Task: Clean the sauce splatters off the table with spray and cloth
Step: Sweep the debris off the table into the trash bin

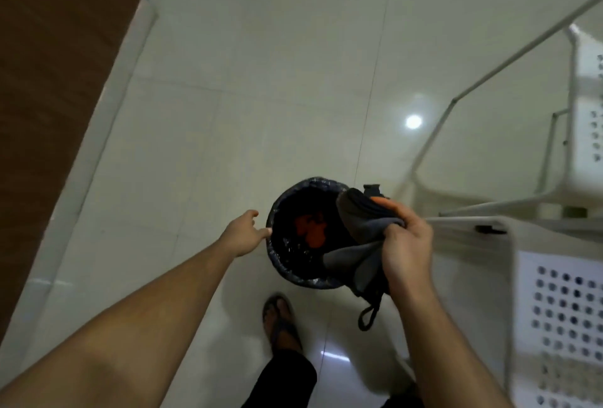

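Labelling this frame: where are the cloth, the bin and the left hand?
cloth [355, 254], head view, grey fold.
bin [277, 264], head view, lined rim.
left hand [243, 234], head view, back of hand.

A grey cloth [354, 254] with an orange patch, a black-lined bin [305, 233] holding something orange-red, a glossy cream tiled floor [261, 81], a white perforated chair [561, 303], and a brown wooden door [49, 65].
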